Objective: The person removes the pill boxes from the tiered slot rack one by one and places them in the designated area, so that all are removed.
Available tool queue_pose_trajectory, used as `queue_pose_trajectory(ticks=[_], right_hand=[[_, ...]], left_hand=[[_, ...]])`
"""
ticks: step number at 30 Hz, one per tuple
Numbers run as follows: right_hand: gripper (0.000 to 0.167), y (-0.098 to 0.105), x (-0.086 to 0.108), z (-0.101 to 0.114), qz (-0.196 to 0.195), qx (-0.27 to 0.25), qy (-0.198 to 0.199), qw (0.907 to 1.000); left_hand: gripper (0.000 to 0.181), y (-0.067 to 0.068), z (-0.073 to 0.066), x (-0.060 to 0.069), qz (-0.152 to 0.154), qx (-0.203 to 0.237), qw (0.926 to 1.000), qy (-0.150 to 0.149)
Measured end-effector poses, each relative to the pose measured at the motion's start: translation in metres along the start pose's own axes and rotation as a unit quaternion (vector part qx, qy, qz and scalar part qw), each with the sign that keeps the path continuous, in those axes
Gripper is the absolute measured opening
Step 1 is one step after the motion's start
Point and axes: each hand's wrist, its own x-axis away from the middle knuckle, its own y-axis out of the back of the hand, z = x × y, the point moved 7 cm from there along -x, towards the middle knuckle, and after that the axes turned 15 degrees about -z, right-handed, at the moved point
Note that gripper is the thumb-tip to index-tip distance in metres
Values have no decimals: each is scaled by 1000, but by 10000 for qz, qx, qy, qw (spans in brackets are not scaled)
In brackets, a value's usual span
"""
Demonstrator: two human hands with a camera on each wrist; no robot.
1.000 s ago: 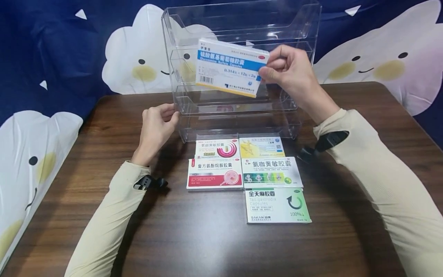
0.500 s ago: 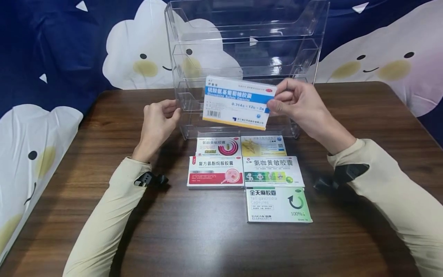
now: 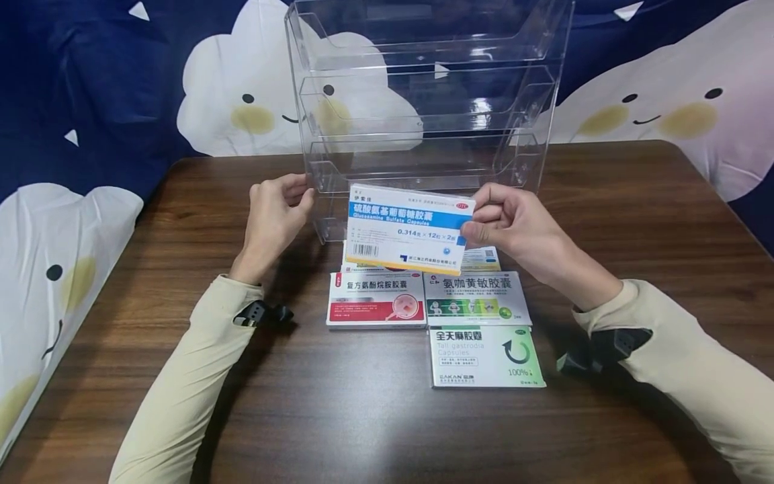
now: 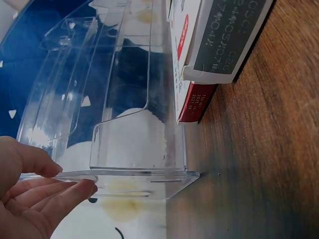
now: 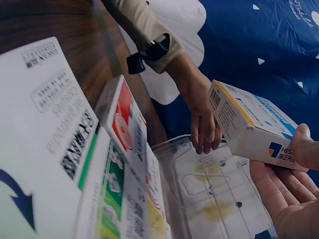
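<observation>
My right hand (image 3: 523, 225) grips the right end of a white and blue medicine box (image 3: 408, 228), thumb in front and fingers behind. The box tilts slightly down to its right, in front of the lower part of a clear plastic display rack (image 3: 423, 62). My left hand (image 3: 275, 215) pinches the rack's left side edge; in the left wrist view the thumb and fingers (image 4: 75, 196) lie on either side of that clear panel. Behind the held box, two medicine boxes at the rack's foot are mostly hidden, one of them yellow (image 3: 482, 258).
In front of the rack lie a red and white medicine box (image 3: 376, 301), a white box with a green band (image 3: 478, 299) and a green and white box (image 3: 486, 356). The wooden table (image 3: 290, 417) backs onto a dark blue cloth (image 3: 109, 87) with cloud faces.
My right hand has brought the white and blue medicine box down from before the rack's upper tiers to just above the boxes on the table. The left hand stays at the rack's edge.
</observation>
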Motion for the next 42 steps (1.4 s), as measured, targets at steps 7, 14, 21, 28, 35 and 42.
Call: queue_pose_trajectory(ticks=[7,14,21,28,35,42], right_hand=[[21,-8,12,-10,54,243,7,9997],[26,-13,23,-20,177,368,-152,9990],[34,-25,33,-31,472,64,-292,9984],[36,-37,44,-43,712,-12,-552,9959],[43,-49,56,-53,966,136,-831,9918],[47,-57,66,-60,1191,319,-817,9890]], left_hand=[[28,0,-2,0,-31,81,9999,-75],[28,0,-1,0,-49,81,9999,-71],[28,0,-2,-1,-82,44,9999,-114],[28,-1,-1,-1,-83,42,9999,-85],[27,0,-1,-2,-116,16,9999,-75],[28,1,0,0,-129,21,9999,-29]])
